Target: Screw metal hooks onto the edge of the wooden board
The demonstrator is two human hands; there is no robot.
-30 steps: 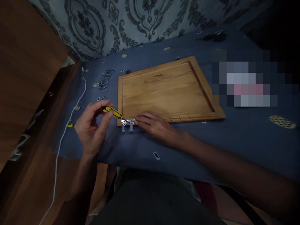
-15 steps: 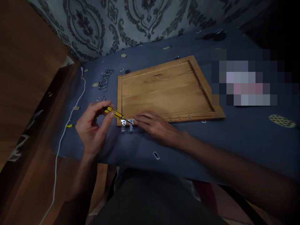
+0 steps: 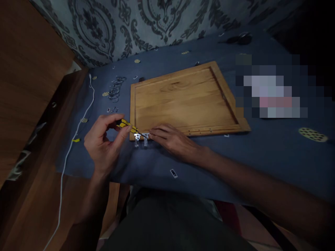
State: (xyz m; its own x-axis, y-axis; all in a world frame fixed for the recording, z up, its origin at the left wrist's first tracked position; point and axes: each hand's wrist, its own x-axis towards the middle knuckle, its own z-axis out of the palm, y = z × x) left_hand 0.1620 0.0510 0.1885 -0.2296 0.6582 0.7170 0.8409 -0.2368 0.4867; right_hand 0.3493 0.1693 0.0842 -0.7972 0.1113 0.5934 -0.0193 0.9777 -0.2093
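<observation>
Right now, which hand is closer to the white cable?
Left. The left hand, holding the yellow screwdriver, is just right of the white cable. The right hand rests farther right, at the near edge of the wooden board by the metal bracket.

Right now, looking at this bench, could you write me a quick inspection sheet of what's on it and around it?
Surface: blue cloth over a table, dimly lit.
Job's things: wooden panel lying flat; small metal bracket at its near left corner; yellow-black screwdriver, tip at the bracket.
Clutter: pile of metal hooks beyond the left hand; small label near the front edge.
Hands: left hand grips the screwdriver; right hand lies flat, fingertips on the bracket.
Cables: white cable along the cloth's left side.
Surroundings: patterned wall behind; wooden furniture at left.
</observation>
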